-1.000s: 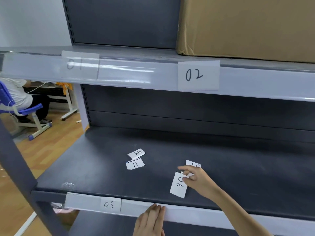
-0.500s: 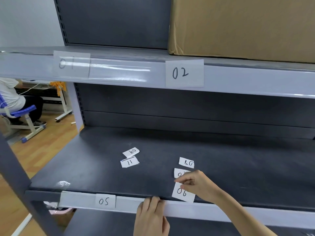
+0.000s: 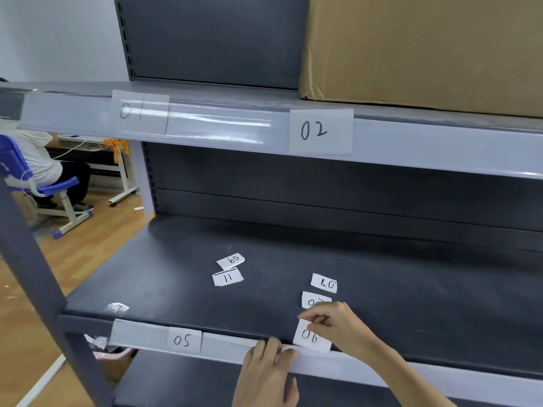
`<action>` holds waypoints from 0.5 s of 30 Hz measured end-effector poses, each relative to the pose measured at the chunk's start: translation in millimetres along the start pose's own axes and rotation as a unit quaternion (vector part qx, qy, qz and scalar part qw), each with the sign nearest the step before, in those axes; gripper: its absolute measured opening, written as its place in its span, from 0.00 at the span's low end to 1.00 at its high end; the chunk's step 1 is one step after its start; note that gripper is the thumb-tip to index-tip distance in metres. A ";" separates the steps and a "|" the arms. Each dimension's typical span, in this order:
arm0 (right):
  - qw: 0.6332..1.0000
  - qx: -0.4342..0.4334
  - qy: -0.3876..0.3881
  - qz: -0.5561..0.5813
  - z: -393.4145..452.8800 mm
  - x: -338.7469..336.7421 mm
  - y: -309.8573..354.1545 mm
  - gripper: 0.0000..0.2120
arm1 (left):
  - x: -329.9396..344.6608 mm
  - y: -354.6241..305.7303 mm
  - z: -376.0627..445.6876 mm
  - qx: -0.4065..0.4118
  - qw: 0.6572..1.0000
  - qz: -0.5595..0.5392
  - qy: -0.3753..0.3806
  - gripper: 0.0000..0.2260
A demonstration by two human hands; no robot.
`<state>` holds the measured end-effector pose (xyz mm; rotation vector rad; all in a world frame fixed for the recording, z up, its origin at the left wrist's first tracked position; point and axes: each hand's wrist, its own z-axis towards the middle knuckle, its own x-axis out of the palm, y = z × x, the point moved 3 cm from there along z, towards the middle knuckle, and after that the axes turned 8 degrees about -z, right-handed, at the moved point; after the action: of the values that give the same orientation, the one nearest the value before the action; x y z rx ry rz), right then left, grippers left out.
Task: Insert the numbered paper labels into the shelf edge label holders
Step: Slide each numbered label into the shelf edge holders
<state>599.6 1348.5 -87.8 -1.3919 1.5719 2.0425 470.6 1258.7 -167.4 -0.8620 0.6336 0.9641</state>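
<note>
White paper label "06" (image 3: 311, 336) stands upright at the lower shelf's label holder (image 3: 141, 336), right of inserted "05" (image 3: 183, 339). Loose labels (image 3: 227, 277) lie on the shelf; "01" (image 3: 138, 111) and "02" (image 3: 320, 131) sit above.

Even, bright indoor light; glare is seen on the upper label strip (image 3: 211, 121); straight lines are bowed near the edges.

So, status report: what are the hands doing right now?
Right hand pinches white paper label 06 at grey lower shelf-edge holder. Left hand presses holder. Nothing blocking.
</note>
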 end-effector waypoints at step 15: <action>0.988 -0.051 0.026 -0.143 -11.6 16.7 -13.2 0.14 | -6.3 0.0 2.5 -0.010 1.000 0.026 -0.003 0.23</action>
<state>605.6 1338.2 -108.9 -1.6146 1.2160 1.9507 468.0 1258.1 -161.2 -0.8641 0.6439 1.0216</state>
